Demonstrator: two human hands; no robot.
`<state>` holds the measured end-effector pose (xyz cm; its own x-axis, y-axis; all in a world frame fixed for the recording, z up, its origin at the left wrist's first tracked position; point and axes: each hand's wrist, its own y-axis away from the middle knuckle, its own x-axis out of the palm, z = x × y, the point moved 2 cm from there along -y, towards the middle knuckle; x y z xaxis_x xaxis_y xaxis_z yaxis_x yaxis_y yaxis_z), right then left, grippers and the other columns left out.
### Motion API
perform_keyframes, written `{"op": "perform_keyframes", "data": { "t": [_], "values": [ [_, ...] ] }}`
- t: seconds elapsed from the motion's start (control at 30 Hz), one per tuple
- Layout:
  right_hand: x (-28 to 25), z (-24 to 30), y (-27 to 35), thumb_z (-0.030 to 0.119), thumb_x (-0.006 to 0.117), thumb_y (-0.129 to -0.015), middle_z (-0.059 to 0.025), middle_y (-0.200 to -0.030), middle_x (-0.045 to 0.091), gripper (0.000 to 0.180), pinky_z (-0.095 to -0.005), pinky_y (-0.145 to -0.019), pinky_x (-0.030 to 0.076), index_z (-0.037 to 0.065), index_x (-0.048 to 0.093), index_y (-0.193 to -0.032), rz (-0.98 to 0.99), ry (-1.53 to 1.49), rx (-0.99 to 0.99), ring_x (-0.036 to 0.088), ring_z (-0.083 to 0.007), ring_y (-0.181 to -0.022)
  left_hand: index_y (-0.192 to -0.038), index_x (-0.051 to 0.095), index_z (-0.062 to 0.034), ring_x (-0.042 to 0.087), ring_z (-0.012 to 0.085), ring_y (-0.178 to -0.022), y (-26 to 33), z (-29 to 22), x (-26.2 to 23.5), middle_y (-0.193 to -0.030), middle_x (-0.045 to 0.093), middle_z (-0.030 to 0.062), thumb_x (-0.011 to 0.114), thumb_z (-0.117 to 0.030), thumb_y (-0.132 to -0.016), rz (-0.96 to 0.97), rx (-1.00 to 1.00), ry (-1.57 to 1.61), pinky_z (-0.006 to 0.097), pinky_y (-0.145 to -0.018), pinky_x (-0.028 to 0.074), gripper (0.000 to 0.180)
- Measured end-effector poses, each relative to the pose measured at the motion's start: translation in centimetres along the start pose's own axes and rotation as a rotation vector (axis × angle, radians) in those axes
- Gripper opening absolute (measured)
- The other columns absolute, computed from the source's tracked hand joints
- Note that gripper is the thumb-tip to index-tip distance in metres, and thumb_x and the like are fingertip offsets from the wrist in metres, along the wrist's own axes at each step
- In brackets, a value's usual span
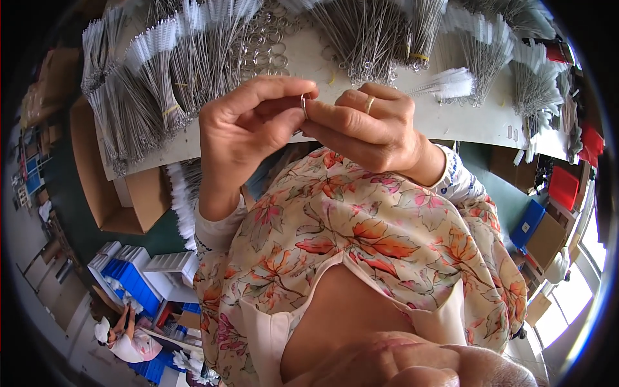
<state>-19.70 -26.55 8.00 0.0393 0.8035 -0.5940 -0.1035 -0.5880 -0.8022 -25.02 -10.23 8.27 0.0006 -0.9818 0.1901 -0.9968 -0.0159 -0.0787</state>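
Metal ring (pixel 303 103) sits pinched between left hand (pixel 242 132) and right hand (pixel 367 126) fingertip grips.

Daylight enters from a window (pixel 580 284) at the near right, which blows out to white glare, and the scene is bright and evenly lit with only soft shadows under the hands. The fisheye bends the table edge (pixel 490 138) and darkens the rim to black, while the very near foreground is blurred.

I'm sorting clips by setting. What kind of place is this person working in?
Probably a small factory or assembly workshop. Bundles of wire brushes and loose metal rings cover the worktable, cardboard boxes stand beside it, and both hands pinch a small metal ring.
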Motion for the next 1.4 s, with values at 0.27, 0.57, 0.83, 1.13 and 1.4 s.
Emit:
{"op": "perform_keyframes", "data": {
  "t": [0.27, 0.57, 0.83, 1.13, 1.4],
  "values": [
    [-0.7, -1.1, -0.7, 0.018, 0.064, -0.084, -0.0004, -0.082, 0.060, 0.015, -0.0180, -0.049, 0.041, 0.004, 0.066, -0.089, 0.019, -1.100, 1.153, 0.050, -0.0039, -0.059, -0.099, 0.065, 0.0008, 0.066, 0.0176, -0.075, 0.1, 0.2, 0.8, -0.092, 0.065, 0.0129, 0.066, 0.006, -0.067, -0.244, 0.544, -0.549, 0.025, -0.066, 0.053, 0.032],
    [0.7, -2.5, -0.4, 0.017, 0.067, -0.082, 0.0009, -0.071, 0.061, 0.018, -0.0174, -0.048, 0.041, 0.002, 0.066, -0.090, 0.166, -1.151, 1.243, 0.049, -0.0029, -0.055, -0.099, 0.064, 0.0028, 0.064, 0.0131, -0.077, -0.9, 0.3, 0.2, -0.095, 0.064, 0.0124, 0.063, 0.012, -0.070, -0.129, 0.375, -0.495, 0.022, -0.069, 0.054, 0.030],
    [2.1, -1.7, 1.7, 0.011, 0.067, -0.078, -0.0034, -0.071, 0.060, 0.010, -0.0233, -0.049, 0.044, 0.004, 0.067, -0.085, 0.269, -0.815, 1.143, 0.054, -0.0098, -0.055, -0.102, 0.063, 0.0021, 0.062, 0.0113, -0.083, -2.5, 1.3, -2.3, -0.096, 0.065, 0.0103, 0.062, -0.001, -0.079, 0.059, 0.007, -0.344, 0.022, -0.069, 0.051, 0.024],
    [6.8, -1.2, 5.1, 0.007, 0.062, -0.072, -0.0022, -0.079, 0.061, 0.013, -0.0296, -0.061, 0.050, 0.009, 0.065, -0.084, 0.293, -0.219, 0.403, 0.058, -0.0194, -0.073, -0.082, 0.063, -0.0070, 0.063, 0.0279, -0.074, -8.4, 6.7, -11.5, -0.078, 0.065, 0.0100, 0.062, -0.031, -0.080, -0.255, -0.172, -1.408, 0.035, -0.065, 0.048, 0.024],
    [1.3, -14.3, 3.4, 0.034, 0.058, -0.080, -0.0100, -0.079, 0.064, 0.028, -0.0399, -0.065, 0.047, 0.007, 0.063, -0.081, 0.400, 0.231, 0.875, 0.061, -0.0295, -0.073, -0.083, 0.064, -0.0075, 0.062, 0.0294, -0.072, -8.1, 6.7, -11.3, -0.078, 0.064, 0.0124, 0.060, -0.025, -0.081, -0.374, -0.153, -1.352, 0.036, -0.063, 0.048, 0.018]
  ]
}}
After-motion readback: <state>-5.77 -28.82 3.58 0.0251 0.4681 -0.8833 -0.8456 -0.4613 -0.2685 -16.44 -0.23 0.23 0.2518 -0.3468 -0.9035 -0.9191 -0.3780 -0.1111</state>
